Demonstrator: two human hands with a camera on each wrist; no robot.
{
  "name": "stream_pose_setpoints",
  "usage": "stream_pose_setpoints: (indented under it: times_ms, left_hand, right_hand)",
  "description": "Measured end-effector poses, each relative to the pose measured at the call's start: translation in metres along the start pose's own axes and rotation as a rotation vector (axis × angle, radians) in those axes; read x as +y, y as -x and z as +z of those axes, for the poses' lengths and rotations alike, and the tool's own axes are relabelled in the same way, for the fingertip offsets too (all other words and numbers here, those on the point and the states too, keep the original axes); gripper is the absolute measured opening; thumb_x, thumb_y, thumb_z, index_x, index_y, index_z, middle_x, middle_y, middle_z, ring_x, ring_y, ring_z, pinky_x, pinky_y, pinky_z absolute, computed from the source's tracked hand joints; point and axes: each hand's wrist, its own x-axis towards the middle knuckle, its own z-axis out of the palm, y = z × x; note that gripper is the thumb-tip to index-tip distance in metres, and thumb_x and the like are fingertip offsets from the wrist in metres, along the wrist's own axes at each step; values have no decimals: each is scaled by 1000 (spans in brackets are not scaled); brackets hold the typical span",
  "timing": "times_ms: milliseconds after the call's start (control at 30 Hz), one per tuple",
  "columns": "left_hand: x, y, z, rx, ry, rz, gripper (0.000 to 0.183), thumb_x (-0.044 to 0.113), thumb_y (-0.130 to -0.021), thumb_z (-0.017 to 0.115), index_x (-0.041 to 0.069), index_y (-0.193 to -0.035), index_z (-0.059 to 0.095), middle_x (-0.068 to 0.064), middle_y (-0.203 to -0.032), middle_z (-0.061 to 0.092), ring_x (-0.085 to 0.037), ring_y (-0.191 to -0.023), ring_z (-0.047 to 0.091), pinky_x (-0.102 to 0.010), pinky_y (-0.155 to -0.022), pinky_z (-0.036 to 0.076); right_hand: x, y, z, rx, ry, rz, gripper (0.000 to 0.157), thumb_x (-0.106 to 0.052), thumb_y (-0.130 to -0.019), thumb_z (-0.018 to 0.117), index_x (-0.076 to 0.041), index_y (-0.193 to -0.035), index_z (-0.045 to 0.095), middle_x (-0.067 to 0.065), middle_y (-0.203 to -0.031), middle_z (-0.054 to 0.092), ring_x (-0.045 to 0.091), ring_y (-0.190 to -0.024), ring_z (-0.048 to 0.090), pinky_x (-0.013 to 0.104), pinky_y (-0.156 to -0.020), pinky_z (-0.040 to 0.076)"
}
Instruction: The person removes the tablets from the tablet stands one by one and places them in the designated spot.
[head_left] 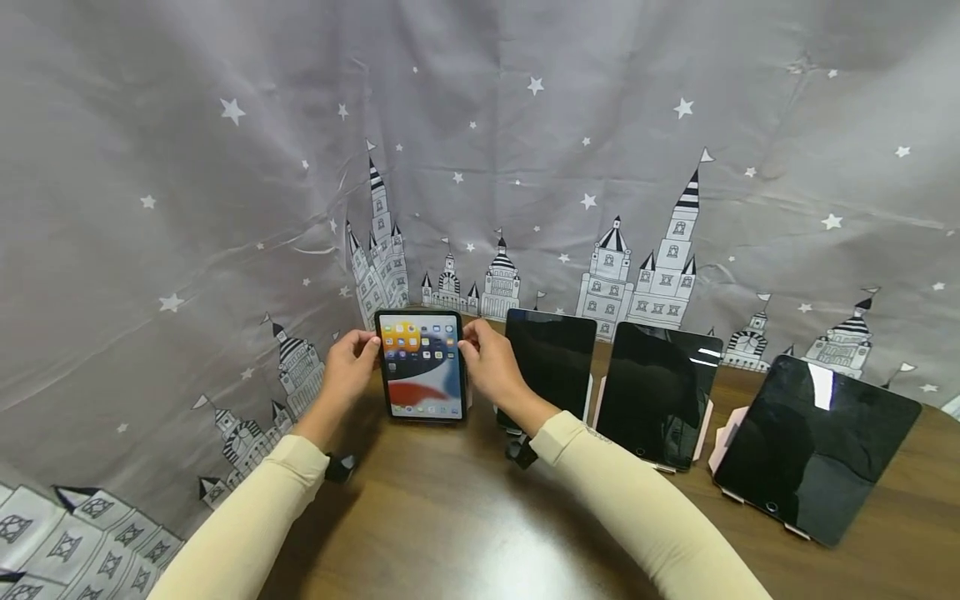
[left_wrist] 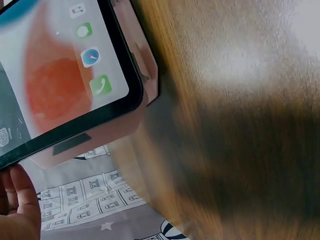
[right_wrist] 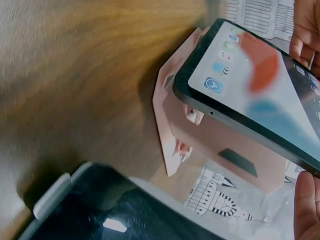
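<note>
A tablet [head_left: 423, 383] with a lit home screen of app icons faces me, nearly upright, in the head view. My left hand [head_left: 348, 364] pinches its left edge, and my right hand [head_left: 491, 362] pinches the right edge, both at about mid to upper height. In the left wrist view, fingertips [left_wrist: 21, 182] lie right at the dark frame. A pink folding stand [right_wrist: 210, 130] sits behind and below the tablet in the right wrist view. One corner of the screen end overlaps the stand's small hooks [right_wrist: 192, 115] there.
Three dark-screened tablets lean in a row on my right: a near one [head_left: 547, 358], a middle one [head_left: 660, 396] and a far right one [head_left: 817, 450], on stands. They share the wooden table [head_left: 450, 500]. A grey castle-print curtain [head_left: 465, 108] hangs behind.
</note>
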Motion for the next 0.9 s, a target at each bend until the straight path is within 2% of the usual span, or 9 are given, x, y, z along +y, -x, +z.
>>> stream_pose_setpoints:
  times_ms: [233,467,533,767,900]
  left_hand:
    - [-1,7,3,-45,26,-16,20,8,-102,54,-9,-110,60,-24,-100,64,-13,-76,62,-44,-81,58]
    - [0,21,4,-60,-28,4,18,8,-101,55,-8,-106,62,-20,-93,65,-16,-75,60,-44,-76,57]
    - [-1,24,3,-69,-34,10,17,7,-101,55,-8,-105,62,-20,-92,64,-18,-75,60,-44,-76,57]
    - [-3,30,-3,-88,-43,-6,17,6,-101,55,-9,-106,62,-19,-92,64,-15,-73,58,-30,-68,56]
    - [-6,33,-5,-103,-53,-27,18,6,-101,55,-10,-106,62,-17,-90,64,-14,-72,57,-31,-67,56]
  right_hand:
    - [6,15,-4,-1,-88,50,10,-11,-100,59,-5,-108,58,4,-89,62,13,-71,61,29,-65,53]
    - [4,34,-7,2,-165,115,8,-10,-99,60,-5,-105,59,4,-87,61,13,-68,62,28,-60,54]
    - [3,39,-8,-6,-196,133,8,-8,-99,60,-4,-105,59,6,-87,60,15,-68,63,27,-60,55]
    - [-2,48,-4,-31,-326,171,7,-3,-98,59,0,-104,58,10,-87,60,33,-73,66,31,-61,57]
    - [-3,52,-1,-49,-364,204,7,-2,-98,58,2,-104,58,10,-87,60,33,-71,66,38,-64,59]
